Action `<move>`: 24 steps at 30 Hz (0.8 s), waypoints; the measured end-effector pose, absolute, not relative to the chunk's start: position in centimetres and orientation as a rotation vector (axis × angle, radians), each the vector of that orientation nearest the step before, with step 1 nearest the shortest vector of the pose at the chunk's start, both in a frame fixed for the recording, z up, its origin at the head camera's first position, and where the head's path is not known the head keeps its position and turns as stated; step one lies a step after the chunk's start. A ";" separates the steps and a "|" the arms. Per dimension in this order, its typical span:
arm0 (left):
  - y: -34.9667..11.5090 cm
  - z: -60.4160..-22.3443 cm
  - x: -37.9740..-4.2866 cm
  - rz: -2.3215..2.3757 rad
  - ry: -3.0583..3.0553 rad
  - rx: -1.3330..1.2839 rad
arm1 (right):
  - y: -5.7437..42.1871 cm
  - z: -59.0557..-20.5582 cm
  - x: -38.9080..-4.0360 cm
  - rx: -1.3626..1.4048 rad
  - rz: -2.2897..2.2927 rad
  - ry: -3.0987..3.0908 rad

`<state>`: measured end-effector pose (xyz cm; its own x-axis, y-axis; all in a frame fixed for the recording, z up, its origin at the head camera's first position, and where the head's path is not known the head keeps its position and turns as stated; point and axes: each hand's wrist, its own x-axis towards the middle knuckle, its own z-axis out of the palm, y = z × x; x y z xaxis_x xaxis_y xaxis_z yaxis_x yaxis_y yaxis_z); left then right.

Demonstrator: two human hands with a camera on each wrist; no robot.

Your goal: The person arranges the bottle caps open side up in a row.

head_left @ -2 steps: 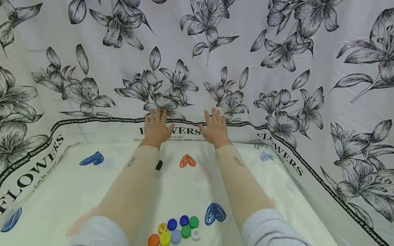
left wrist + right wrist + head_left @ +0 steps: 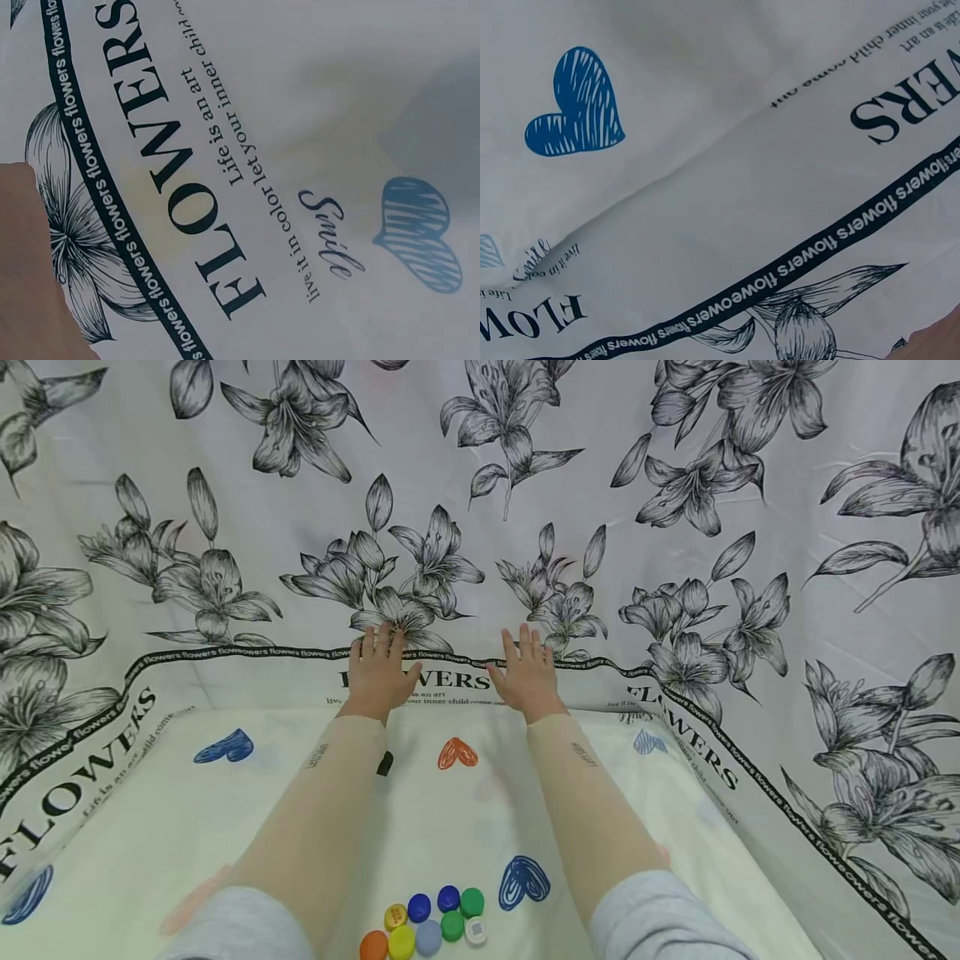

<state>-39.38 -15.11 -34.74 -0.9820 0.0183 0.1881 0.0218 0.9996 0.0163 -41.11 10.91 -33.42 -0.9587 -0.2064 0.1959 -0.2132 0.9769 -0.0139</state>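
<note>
Both arms reach forward over the white printed cloth in the head view. My left hand (image 2: 379, 677) has its fingers straight and spread, and it holds nothing. Level with it on the right, my right hand (image 2: 528, 677) is likewise stretched out with nothing in it. Both hands are near the cloth's far border with the "FLOWERS" lettering; whether they touch it I cannot tell. Close to my body lies a cluster of coloured round caps (image 2: 428, 937), apart from both hands. Only a bit of the left hand (image 2: 34, 277) shows in the left wrist view, and a corner of the right hand (image 2: 934, 341) in the right wrist view.
A white cloth (image 2: 450, 827) with printed hearts covers the surface. Behind it hangs a white curtain-like cloth (image 2: 420, 443) with black lily prints. A small black object (image 2: 386, 763) lies beside the left forearm.
The hands have drifted very slightly apart, the left one leftward and the right one rightward. The caps have stayed in place.
</note>
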 end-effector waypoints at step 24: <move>-17.6 -38.8 -33.6 -0.513 -2.885 -0.182 | 10.9 -38.8 -35.9 0.545 0.415 -2.984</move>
<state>-33.59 -17.59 -38.75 -0.9713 0.0852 0.2220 0.1565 0.9319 0.3273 -35.90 10.92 -38.76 -0.9335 -0.3359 0.1257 -0.3574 0.8999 -0.2498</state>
